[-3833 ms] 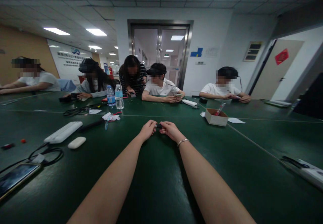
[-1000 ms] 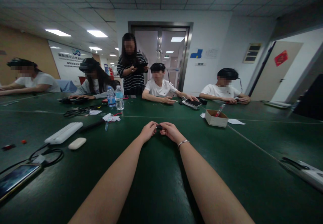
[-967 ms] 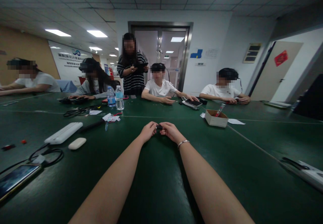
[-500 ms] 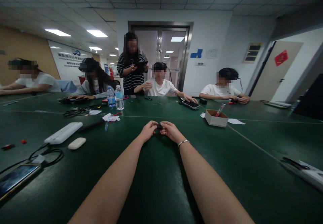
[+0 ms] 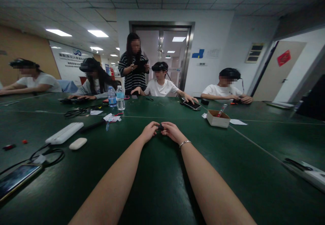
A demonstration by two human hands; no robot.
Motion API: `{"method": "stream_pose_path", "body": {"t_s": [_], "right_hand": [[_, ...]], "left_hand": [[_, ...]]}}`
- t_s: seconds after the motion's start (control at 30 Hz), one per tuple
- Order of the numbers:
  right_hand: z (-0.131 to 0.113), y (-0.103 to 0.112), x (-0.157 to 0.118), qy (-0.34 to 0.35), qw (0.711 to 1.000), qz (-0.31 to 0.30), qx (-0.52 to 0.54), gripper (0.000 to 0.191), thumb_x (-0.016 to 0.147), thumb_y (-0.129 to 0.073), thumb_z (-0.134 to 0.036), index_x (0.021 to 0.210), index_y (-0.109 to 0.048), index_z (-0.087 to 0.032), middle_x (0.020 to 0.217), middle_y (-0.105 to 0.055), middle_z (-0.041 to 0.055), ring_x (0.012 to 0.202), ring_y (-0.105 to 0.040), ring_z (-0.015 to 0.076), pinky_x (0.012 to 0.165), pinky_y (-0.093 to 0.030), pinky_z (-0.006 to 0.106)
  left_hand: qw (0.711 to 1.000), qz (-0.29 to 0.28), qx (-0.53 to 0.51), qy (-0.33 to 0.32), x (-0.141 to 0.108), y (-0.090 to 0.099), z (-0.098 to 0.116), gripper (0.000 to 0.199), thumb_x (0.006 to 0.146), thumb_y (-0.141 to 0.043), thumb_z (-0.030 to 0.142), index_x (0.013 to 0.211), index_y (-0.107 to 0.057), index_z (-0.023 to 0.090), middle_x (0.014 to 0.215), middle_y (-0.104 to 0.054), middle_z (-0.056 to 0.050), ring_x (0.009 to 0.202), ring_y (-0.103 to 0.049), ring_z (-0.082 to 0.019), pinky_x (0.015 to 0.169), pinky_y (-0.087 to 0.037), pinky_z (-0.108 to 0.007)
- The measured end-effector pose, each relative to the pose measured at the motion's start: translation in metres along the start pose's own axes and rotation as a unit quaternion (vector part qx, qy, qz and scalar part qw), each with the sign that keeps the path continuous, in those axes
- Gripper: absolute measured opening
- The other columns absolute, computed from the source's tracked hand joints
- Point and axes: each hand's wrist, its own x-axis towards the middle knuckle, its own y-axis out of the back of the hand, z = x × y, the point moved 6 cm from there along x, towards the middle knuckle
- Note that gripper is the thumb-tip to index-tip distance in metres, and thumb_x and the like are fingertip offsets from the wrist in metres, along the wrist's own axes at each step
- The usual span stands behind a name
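Both my arms stretch forward over the dark green table [image 5: 157,187]. Between my hands is a small black object [image 5: 160,127], too small and too covered by fingers to name. My left hand [image 5: 150,131] pinches its left end with closed fingers. From the other side my right hand [image 5: 172,131], with a silver bracelet [image 5: 185,143] at the wrist, grips its right end. The object is held level, at or just above the tabletop; I cannot tell which.
On the left lie a white power bank [image 5: 64,133], a white oval case [image 5: 78,143] and a cabled phone [image 5: 19,179]. Two water bottles [image 5: 120,98] stand farther back. An open box [image 5: 218,119] is at the right, a power strip [image 5: 312,172] at the right edge. Several people sit opposite.
My hands and the black object stay nearly still. Across the table, a seated person's raised hand has come down to the tabletop near a small flat item.
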Motion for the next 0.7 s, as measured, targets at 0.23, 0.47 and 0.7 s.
{"method": "stream_pose_path", "body": {"t_s": [0.23,0.47,0.7], "right_hand": [[0.0004,0.0009,0.001,0.003,1.0,-0.005,0.005,0.009,0.083,-0.053,-0.005,0.091,-0.055,-0.009,0.06,-0.059,0.0053,0.046,-0.058,0.0115,0.043,-0.048,0.018],[0.0012,0.0038,0.0025,0.004,1.0,-0.018,0.015,0.01,0.081,-0.055,-0.006,0.09,-0.057,-0.009,0.063,-0.061,0.0066,0.048,-0.058,0.0121,0.043,-0.049,0.02],[0.0,0.0013,0.0011,0.0,1.0,-0.024,-0.009,0.028,0.073,-0.053,0.005,0.095,-0.058,-0.011,0.071,-0.061,0.0044,0.057,-0.061,0.0115,0.056,-0.054,0.021]], "left_hand": [[1.0,-0.011,-0.009,-0.01,0.0012,-0.0014,-0.0017,0.024,0.08,-0.038,0.026,0.094,-0.055,0.015,0.059,-0.05,0.002,0.049,-0.045,-0.008,0.045,-0.035,-0.018],[1.0,0.003,0.003,-0.015,0.0006,0.0018,-0.0012,0.022,0.075,-0.048,0.024,0.094,-0.056,0.017,0.076,-0.055,-0.002,0.059,-0.05,-0.009,0.047,-0.037,-0.017],[1.0,-0.014,-0.009,-0.024,0.0007,0.0002,-0.0003,0.023,0.08,-0.044,0.03,0.095,-0.056,0.015,0.063,-0.05,0.001,0.053,-0.046,-0.008,0.049,-0.037,-0.019]]}}
